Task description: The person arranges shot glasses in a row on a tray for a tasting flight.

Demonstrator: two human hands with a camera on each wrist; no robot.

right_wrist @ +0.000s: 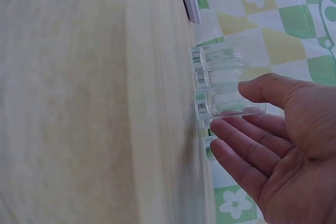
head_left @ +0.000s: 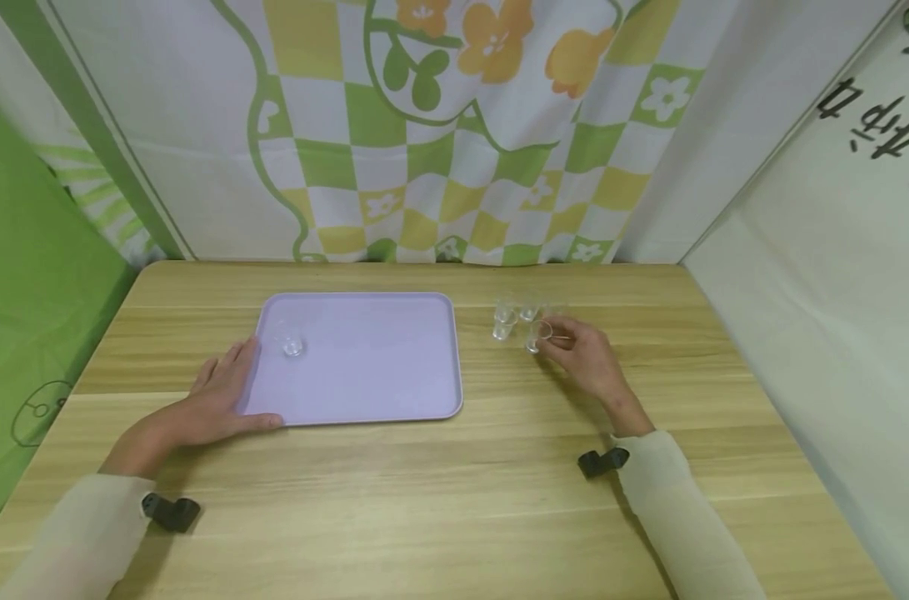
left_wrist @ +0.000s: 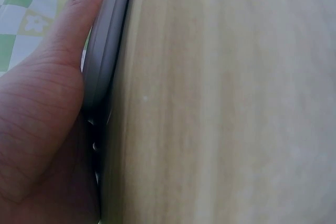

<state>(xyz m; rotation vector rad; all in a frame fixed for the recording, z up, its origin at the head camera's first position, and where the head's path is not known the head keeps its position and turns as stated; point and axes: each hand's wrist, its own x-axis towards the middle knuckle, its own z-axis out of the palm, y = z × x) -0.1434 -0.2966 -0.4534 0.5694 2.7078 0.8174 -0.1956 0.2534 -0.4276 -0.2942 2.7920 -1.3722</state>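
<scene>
My left hand (head_left: 217,400) rests against the left end of a lilac tray (head_left: 379,358), fingers straight along that side and thumb at the near corner. In the left wrist view, the thumb lies by the tray's rim (left_wrist: 107,40). A clear shot glass (head_left: 292,346) stands on the tray's left part. Right of the tray, my right hand (head_left: 585,358) pinches another clear shot glass (right_wrist: 228,103) between thumb and fingers, its base at or close to the tabletop. Several more shot glasses (head_left: 502,330) stand just beside and behind it, some partly hidden.
The wooden table (head_left: 394,517) carries the tray and glasses. A checked, flowered curtain (head_left: 454,167) hangs along its far edge. White cloth (head_left: 814,333) with dark writing stands at the right, and green cloth (head_left: 42,292) at the left.
</scene>
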